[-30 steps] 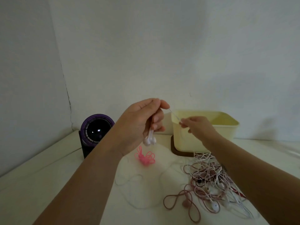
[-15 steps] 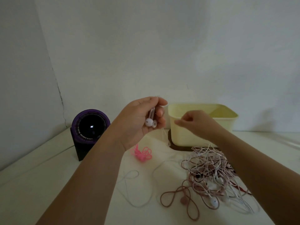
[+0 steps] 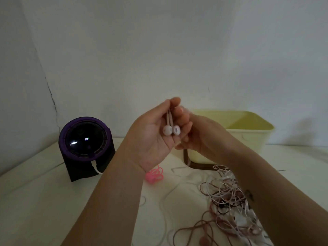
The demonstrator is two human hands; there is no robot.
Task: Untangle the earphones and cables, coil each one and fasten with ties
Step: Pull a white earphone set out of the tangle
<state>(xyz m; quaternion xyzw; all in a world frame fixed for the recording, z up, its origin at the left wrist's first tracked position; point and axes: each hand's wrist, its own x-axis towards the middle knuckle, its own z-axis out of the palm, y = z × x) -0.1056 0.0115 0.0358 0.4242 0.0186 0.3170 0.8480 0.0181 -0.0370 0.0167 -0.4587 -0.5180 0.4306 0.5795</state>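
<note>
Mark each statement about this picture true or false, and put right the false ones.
1. The left hand holds two white earbuds. True.
2. The pink ties lie inside the yellow tub. False: they lie on the table, outside the tub.
3. A tangle of cables lies on the table in front of the tub. True.
4. The round purple-rimmed device stands to the right of the tub. False: it stands to its left.

One head-worn wide-angle view — forward and down, close above the table (image 3: 35,201), toward the wall (image 3: 159,50)
</note>
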